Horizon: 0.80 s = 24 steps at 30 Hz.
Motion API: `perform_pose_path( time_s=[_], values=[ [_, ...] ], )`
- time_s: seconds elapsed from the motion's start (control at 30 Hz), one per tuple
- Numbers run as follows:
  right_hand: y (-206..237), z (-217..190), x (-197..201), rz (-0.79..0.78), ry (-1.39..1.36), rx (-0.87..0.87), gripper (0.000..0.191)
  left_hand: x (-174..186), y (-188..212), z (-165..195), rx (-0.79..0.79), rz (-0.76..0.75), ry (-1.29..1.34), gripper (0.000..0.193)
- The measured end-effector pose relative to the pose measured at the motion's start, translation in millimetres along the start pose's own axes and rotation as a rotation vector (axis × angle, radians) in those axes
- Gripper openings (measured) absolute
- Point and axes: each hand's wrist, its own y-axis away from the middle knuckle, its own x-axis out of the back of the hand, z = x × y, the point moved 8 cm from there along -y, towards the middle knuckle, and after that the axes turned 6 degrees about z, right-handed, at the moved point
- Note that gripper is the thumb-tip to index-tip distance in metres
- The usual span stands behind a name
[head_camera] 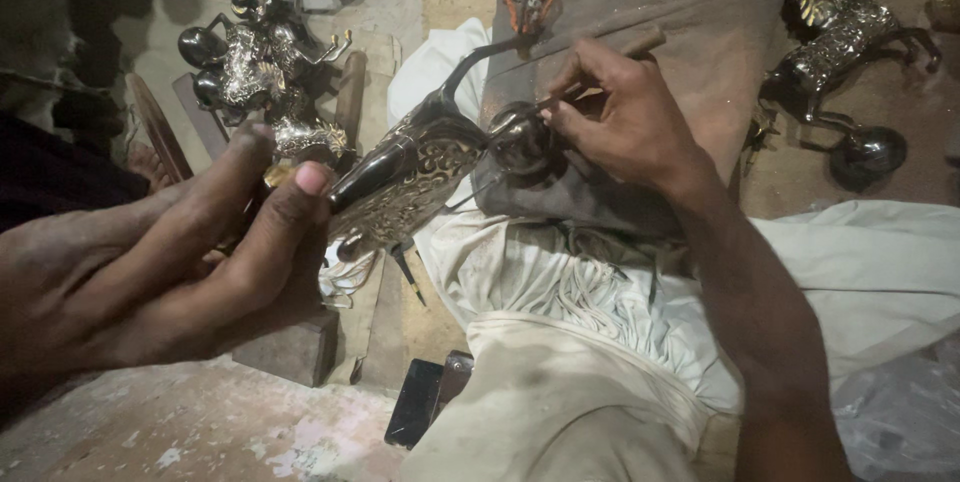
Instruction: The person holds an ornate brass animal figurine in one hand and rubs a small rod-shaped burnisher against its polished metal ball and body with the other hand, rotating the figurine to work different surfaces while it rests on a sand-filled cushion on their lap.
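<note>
The metal horse figure (pixel 400 177) held in the hands is silvery with dark, near-black parts — its flank carries a raised scrolling pattern. The ball (pixel 520 142) at its end is dark and glossy. Two more horse figures (pixel 265 67) (pixel 835 37) show the same silver-and-black. The draped cloth (pixel 560 342) is off-white — the floor (pixel 200 432) is mottled grey-pink.

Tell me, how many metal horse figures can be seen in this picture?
3. One horse figure is held by the left hand while the right hand works on it; one stands at the upper left; one at the upper right. Others may be hidden.
</note>
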Motion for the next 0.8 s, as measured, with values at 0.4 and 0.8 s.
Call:
perform_pose_path(
  time_s=[0.4,0.8],
  values=[
    [2,-1,-1,-0.003,-0.006,0.007,0.015,-2,4,-2,-0.006,-0.047,0.012,0.033],
    [11,3,-2,0.021,-0.072,0.007,0.013,2,-5,-16,0.088,0.009,0.000,0.018]
  ],
)
